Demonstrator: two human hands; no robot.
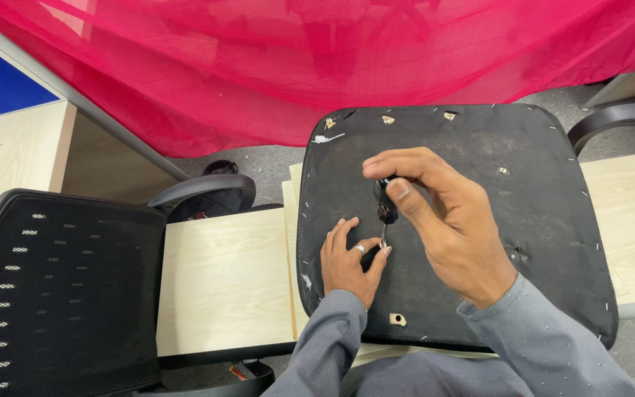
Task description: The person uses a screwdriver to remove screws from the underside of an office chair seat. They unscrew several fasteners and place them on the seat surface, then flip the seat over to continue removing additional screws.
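**Screwdriver upright on the seat base**

The black upturned chair seat (479, 220) lies on the pale wooden surface (222, 279) before you. Your right hand (442, 220) arches over it, fingers pinching a black-handled screwdriver (384, 209) held upright. Your left hand (347, 261) rests flat, fingertips steadying the tip.

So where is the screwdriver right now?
In the head view, the screwdriver stands upright mid-frame on the black seat base, gripped by the right hand, its tip beside the left hand.
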